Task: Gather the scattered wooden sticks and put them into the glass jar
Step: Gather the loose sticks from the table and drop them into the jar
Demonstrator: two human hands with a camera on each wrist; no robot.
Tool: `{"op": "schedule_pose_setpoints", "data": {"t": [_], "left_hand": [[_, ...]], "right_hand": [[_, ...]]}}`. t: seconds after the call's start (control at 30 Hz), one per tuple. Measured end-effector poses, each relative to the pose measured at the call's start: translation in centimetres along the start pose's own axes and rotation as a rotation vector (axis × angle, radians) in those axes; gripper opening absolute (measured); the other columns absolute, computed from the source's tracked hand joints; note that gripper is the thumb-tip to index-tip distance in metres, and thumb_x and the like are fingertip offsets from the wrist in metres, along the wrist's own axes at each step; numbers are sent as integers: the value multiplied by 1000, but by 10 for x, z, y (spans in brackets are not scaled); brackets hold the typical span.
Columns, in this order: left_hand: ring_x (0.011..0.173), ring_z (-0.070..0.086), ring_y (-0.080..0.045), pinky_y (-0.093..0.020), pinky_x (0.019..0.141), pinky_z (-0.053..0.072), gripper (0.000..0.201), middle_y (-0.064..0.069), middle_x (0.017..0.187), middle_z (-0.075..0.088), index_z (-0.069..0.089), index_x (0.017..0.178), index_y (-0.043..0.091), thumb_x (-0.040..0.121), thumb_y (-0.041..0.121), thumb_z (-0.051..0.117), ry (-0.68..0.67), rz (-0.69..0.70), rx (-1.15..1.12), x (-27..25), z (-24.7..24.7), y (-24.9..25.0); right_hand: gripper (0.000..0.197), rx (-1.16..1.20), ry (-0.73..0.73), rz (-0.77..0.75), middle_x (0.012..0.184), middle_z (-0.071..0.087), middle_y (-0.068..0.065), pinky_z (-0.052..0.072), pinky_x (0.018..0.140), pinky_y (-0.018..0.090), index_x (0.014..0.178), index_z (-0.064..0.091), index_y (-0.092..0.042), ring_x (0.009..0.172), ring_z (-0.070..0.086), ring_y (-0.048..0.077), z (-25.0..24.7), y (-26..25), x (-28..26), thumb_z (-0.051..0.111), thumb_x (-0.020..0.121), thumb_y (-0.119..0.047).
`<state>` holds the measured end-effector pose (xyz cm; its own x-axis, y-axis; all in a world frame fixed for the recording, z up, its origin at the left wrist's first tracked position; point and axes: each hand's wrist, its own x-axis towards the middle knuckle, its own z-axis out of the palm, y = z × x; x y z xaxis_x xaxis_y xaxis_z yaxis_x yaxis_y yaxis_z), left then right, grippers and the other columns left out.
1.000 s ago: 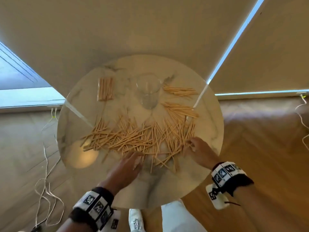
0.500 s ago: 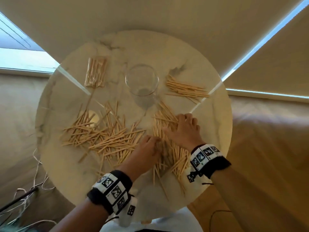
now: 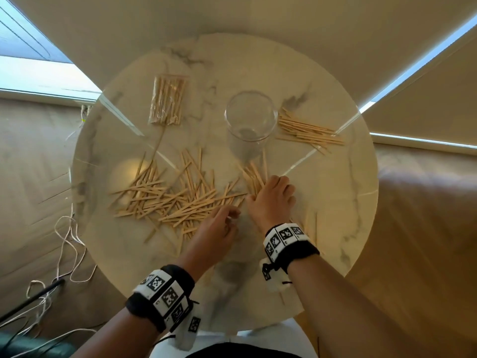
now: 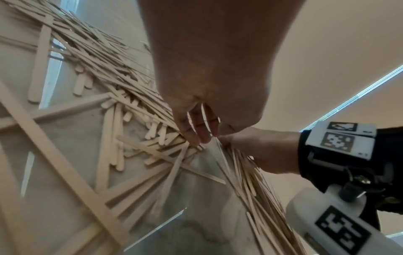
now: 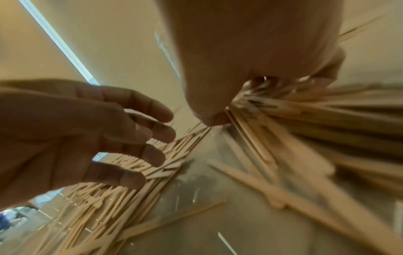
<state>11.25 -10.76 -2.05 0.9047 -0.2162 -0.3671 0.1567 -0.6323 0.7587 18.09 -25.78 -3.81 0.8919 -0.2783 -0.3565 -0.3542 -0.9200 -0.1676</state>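
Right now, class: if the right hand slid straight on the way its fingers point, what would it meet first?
The right hand would probably first push the wooden sticks under its fingertips, then meet the clear glass jar.

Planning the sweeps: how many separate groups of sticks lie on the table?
4: packaged bundle far left, fan right of jar, big scatter, clump under right hand. Strays possibly hidden.

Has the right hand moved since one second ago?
Yes. The right hand went from the table's near edge toward the glass jar.
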Motion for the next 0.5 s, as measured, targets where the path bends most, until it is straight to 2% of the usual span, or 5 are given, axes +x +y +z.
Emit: {"op": "schedule_pose_setpoints", "data": {"t": [0.13, 0.23, 0.33, 0.43, 0.5], "left_hand": [[104, 61, -10, -27, 92, 55, 26, 7, 119, 60, 60, 127, 21, 102, 14, 58, -12, 61, 19, -8, -18, -14], [102, 59, -6, -16, 88, 50, 27, 9, 119, 58, 62, 126, 20, 101, 9, 59, -20, 98, 16, -12, -33, -25], [98, 58, -3, -5, 83, 45, 27, 8, 117, 59, 64, 123, 17, 99, 5, 61, -15, 139, 13, -12, -47, -34], [101, 62, -7, -8, 87, 48, 25, 5, 116, 62, 65, 120, 15, 98, 3, 61, -14, 185, -8, -10, -58, -41], [105, 63, -6, -14, 92, 53, 26, 6, 118, 62, 64, 122, 17, 99, 6, 62, -22, 196, -19, -8, -64, -45]], "right_hand": [[45, 15, 96, -60, 111, 54, 19, 42, 85, 50, 110, 50, -3, 102, 51, 40, 15, -17, -7, 66, 83, -34], [41, 0, 130, -133, 102, 57, 19, 42, 80, 49, 106, 52, -3, 94, 53, 38, 23, -22, -8, 63, 84, -35], [38, -26, 152, -239, 96, 60, 19, 45, 76, 48, 104, 56, -2, 87, 56, 39, 25, -20, -5, 69, 84, -32], [31, -9, 186, -369, 94, 60, 18, 49, 67, 44, 102, 58, -2, 80, 59, 38, 22, -14, -5, 71, 86, -26], [27, 39, 213, -458, 94, 58, 17, 49, 58, 39, 103, 56, -3, 75, 60, 35, 17, -11, -6, 67, 89, -24]]}}
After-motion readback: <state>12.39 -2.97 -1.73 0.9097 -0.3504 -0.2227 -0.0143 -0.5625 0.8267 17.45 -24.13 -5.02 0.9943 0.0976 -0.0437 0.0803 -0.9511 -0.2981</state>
